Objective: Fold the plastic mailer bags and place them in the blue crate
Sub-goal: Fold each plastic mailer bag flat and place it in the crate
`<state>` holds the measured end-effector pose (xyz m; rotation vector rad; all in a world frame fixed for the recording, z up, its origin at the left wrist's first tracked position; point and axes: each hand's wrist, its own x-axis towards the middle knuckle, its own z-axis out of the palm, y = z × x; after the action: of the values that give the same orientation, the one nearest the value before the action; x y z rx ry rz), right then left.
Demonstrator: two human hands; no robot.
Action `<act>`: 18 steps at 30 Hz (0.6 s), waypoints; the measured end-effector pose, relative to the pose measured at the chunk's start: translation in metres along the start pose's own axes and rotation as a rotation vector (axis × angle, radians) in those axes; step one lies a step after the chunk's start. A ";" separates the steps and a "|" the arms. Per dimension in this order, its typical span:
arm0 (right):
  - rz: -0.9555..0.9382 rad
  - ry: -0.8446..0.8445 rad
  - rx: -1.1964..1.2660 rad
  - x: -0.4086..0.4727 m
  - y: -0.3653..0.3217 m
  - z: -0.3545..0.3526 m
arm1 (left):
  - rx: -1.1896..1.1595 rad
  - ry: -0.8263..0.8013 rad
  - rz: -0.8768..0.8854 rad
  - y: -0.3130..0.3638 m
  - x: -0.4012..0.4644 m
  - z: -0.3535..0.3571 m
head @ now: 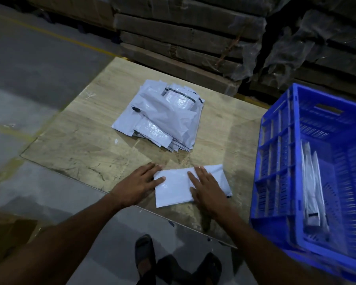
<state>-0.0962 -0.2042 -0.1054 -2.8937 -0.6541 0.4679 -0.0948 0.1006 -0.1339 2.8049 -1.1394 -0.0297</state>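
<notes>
A folded white mailer bag (176, 189) lies flat near the front edge of the low wooden board (80, 140). My left hand (139, 185) presses its left end with straight fingers. My right hand (209, 189) lies flat on its right half, fingers spread. A loose pile of white mailer bags (162, 116) sits further back in the middle of the board. The blue crate (275, 161) stands at the right, touching the board's edge, with a few folded bags (312, 188) standing against its near wall.
Stacks of flattened cardboard (183, 38) wrapped in plastic rise behind the board. Grey concrete floor with a yellow line (49, 33) runs to the left. My sandalled feet (144, 254) are below the board's front edge. A brown box corner (8, 233) shows at lower left.
</notes>
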 end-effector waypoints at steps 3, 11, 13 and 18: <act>0.060 0.141 0.033 -0.006 -0.036 0.014 | 0.017 -0.030 -0.093 -0.006 -0.007 -0.017; 0.101 0.312 0.065 -0.008 -0.057 0.022 | -0.019 0.091 -0.154 0.068 0.038 -0.008; 0.066 0.230 0.037 -0.007 -0.047 0.030 | -0.040 0.066 -0.233 0.083 0.045 0.004; 0.054 0.227 -0.010 -0.010 -0.038 0.040 | -0.057 0.062 -0.313 0.090 0.042 0.018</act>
<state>-0.1328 -0.1721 -0.1327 -2.9189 -0.5452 0.1379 -0.1282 0.0055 -0.1403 2.8804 -0.6668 -0.0013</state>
